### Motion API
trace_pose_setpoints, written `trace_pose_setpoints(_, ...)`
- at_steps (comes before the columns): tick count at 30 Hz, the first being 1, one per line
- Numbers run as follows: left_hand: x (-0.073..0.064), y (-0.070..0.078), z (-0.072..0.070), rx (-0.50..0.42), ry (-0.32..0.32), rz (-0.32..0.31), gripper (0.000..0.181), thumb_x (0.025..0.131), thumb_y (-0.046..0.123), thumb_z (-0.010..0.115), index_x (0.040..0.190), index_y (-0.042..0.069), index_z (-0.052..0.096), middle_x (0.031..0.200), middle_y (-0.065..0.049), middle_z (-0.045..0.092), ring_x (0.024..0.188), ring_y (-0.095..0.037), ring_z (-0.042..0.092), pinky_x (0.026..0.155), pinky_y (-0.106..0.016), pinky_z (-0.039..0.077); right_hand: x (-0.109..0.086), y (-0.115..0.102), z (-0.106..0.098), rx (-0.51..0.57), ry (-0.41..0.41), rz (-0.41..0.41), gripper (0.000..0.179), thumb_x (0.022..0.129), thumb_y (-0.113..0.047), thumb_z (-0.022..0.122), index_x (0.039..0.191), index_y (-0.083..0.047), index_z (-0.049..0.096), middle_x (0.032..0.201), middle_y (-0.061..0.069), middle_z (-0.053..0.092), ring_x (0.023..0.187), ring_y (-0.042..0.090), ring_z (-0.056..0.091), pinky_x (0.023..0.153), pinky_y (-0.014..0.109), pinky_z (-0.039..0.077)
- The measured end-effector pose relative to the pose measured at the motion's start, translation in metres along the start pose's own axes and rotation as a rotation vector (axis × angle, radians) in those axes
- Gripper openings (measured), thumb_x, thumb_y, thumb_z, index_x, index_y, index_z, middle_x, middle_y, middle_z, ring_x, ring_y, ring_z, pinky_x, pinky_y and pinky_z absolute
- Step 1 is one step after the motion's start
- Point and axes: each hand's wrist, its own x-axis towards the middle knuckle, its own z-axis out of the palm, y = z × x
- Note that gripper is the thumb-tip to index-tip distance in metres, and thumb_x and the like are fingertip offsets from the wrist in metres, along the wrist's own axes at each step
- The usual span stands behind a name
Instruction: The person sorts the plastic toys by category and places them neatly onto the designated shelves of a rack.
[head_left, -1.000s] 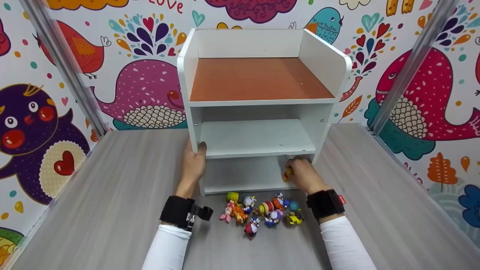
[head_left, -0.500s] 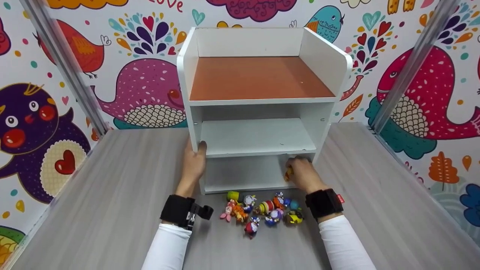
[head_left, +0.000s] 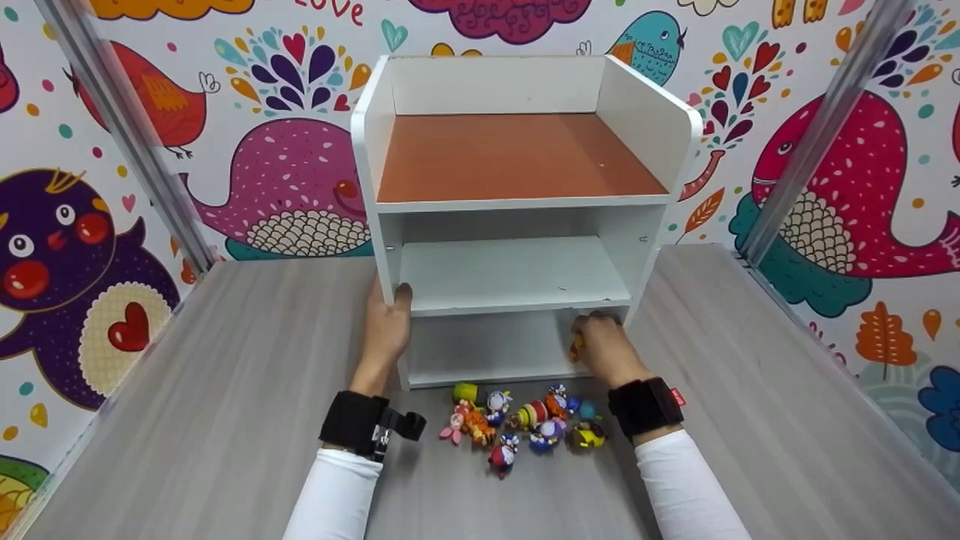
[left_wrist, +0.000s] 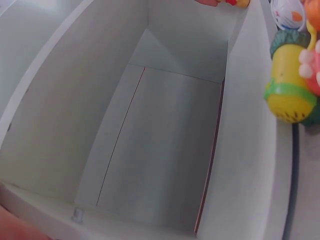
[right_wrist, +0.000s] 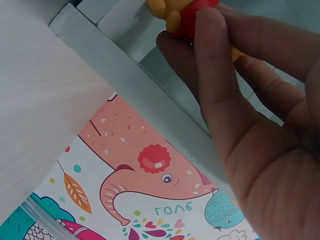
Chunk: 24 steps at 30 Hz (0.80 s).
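A white shelf unit (head_left: 517,308) with a brown top board stands in the middle of the head view. My left hand (head_left: 386,328) holds the left side panel, thumb at its front edge and the other fingers mostly hidden behind it. At the bottom compartment's right end, my right hand (head_left: 609,349) pinches a small yellow toy figure in a red shirt (right_wrist: 192,19) between thumb and fingers. Part of that figure (left_wrist: 231,2) also shows at the top of the left wrist view. Below the unit lie several small toy figures, including a striped one (head_left: 530,415) and a tiger-like orange one (head_left: 478,427).
Closest to the unit's base is a yellow-green toy piece (head_left: 465,392); a red and white figure (head_left: 503,454) lies nearest the viewer. Light wood-grain flooring (head_left: 225,420) surrounds everything. Cartoon-printed walls (head_left: 300,187) stand behind and at both sides, with metal posts (head_left: 127,135) at the corners.
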Motion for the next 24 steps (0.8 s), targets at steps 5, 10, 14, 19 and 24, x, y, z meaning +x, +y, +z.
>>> trace_pose_setpoints(5, 0.0008, 0.0005, 0.0007, 0.002, 0.007, -0.007, 0.060, 0.102, 0.010, 0.039, 0.159, 0.002, 0.021, 0.164, -0.021, 0.025, 0.154, -0.035, 0.021, 0.127, -0.053, 0.013, 0.0009, 0.0011, 0.0010, -0.005, 0.005, -0.001, 0.015, 0.080, 0.013, 0.067, 0.092, 0.006, 0.073, 0.082, 0.020, 0.070, 0.080, 0.036, 0.066, 0.070, 0.045, 0.056)
trace_pose_setpoints(10, 0.0009, -0.0006, 0.0003, 0.003, 0.005, -0.012, 0.060, 0.103, 0.009, 0.039, 0.159, 0.001, 0.021, 0.164, -0.021, 0.025, 0.154, -0.036, 0.020, 0.127, -0.053, 0.013, 0.0014, 0.0016, 0.0006, -0.005, -0.003, 0.005, 0.015, 0.080, 0.013, 0.067, 0.092, 0.006, 0.072, 0.083, 0.020, 0.069, 0.081, 0.036, 0.066, 0.070, 0.045, 0.056)
trace_pose_setpoints(14, 0.0010, -0.0021, -0.0001, 0.004, 0.009, -0.003, 0.059, 0.102, 0.008, 0.039, 0.158, 0.000, 0.022, 0.163, -0.022, 0.027, 0.154, -0.037, 0.021, 0.127, -0.054, 0.013, 0.0015, 0.0010, 0.0002, -0.001, -0.002, -0.001, 0.016, 0.080, 0.014, 0.066, 0.092, 0.006, 0.072, 0.083, 0.020, 0.069, 0.081, 0.036, 0.066, 0.071, 0.045, 0.056)
trace_pose_setpoints(19, -0.0006, -0.0020, 0.0005, -0.005, 0.011, 0.026, 0.059, 0.102, 0.008, 0.039, 0.158, 0.001, 0.022, 0.164, -0.022, 0.027, 0.154, -0.037, 0.020, 0.127, -0.055, 0.013, -0.0004, 0.0012, -0.0006, 0.022, -0.010, -0.002, 0.023, 0.080, 0.013, 0.069, 0.102, 0.008, 0.070, 0.091, 0.023, 0.070, 0.086, 0.038, 0.067, 0.074, 0.046, 0.057)
trace_pose_setpoints(24, -0.0003, -0.0028, 0.0008, -0.016, 0.009, 0.030, 0.059, 0.103, 0.008, 0.040, 0.158, 0.001, 0.022, 0.163, -0.023, 0.026, 0.154, -0.038, 0.020, 0.126, -0.057, 0.014, -0.0010, -0.0014, -0.0053, 0.045, -0.046, 0.047, 0.044, 0.079, 0.013, 0.070, 0.122, 0.007, 0.064, 0.101, 0.027, 0.069, 0.090, 0.040, 0.068, 0.077, 0.046, 0.058)
